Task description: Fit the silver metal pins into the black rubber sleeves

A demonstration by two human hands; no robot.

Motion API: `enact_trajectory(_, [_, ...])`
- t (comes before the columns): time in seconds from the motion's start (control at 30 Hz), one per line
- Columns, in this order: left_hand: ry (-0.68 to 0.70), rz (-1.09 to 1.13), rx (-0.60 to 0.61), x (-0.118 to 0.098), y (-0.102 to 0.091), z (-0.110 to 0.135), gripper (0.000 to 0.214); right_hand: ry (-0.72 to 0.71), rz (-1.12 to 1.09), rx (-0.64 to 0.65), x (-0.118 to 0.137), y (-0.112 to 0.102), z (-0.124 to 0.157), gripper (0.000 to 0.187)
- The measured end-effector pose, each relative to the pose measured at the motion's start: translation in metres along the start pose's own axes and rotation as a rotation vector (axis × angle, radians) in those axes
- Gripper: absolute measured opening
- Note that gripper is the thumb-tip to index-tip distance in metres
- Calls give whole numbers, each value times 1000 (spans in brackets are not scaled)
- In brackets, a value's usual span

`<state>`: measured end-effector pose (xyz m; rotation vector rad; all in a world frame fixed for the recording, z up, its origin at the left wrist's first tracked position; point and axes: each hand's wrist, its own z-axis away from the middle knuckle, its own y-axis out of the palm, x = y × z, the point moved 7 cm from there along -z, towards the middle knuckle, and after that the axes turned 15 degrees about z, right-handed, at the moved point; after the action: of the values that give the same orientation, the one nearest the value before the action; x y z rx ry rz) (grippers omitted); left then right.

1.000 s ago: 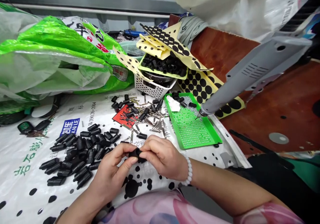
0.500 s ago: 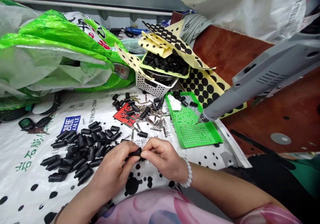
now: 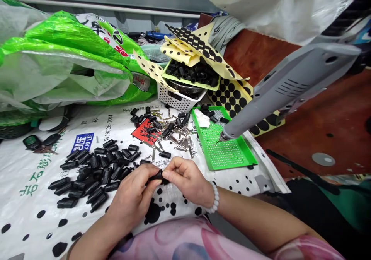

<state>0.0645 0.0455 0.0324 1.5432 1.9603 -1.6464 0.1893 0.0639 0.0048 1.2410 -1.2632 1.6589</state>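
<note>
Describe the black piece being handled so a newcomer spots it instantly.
Find the white printed sheet, then where the left hand and right hand come together, right of the black heap. The black piece is held between them. Unlike the loose ones nearby, it alone is in hand.

Bright, soft light over the worktop [image 3: 17, 167]; sheen on the green bag [image 3: 52, 39]; lower-right corner dark; edges stretched

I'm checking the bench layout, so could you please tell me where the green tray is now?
In the head view, the green tray lies right of centre, beyond the right hand, with the tip of the grey electric screwdriver showing over it.
</note>
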Motion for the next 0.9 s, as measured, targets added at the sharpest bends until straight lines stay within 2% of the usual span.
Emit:
enact_trajectory(0.3, [58, -73, -36, -1, 0, 4, 16, 122, -96, 38, -3, 2, -4, 16])
enact_trajectory(0.47, [-26, 5, -89, 9, -17, 4, 17, -4, 23, 145, 21, -7, -16, 18])
enact_trajectory(0.57, [-99, 7, -142, 20, -34, 13, 18, -156, 278, 63, 42, -23, -36, 18])
enact_trajectory(0.63, [-122, -36, -160, 25, -45, 22, 20, -232, 564, -30, 55, -31, -58, 16])
enact_trajectory(0.7, [-135, -89, -176, 29, -56, 31, 21, -270, 876, -73, 63, -29, -85, 18])
enact_trajectory(0.77, [-173, -130, -219, 33, -67, 42, 20, -284, 1230, -17, 63, -17, -115, 22])
enact_trajectory(0.9, [-330, -168, -351, 41, -90, 65, 18, -304, 1367, 75, 57, 6, -163, 23])
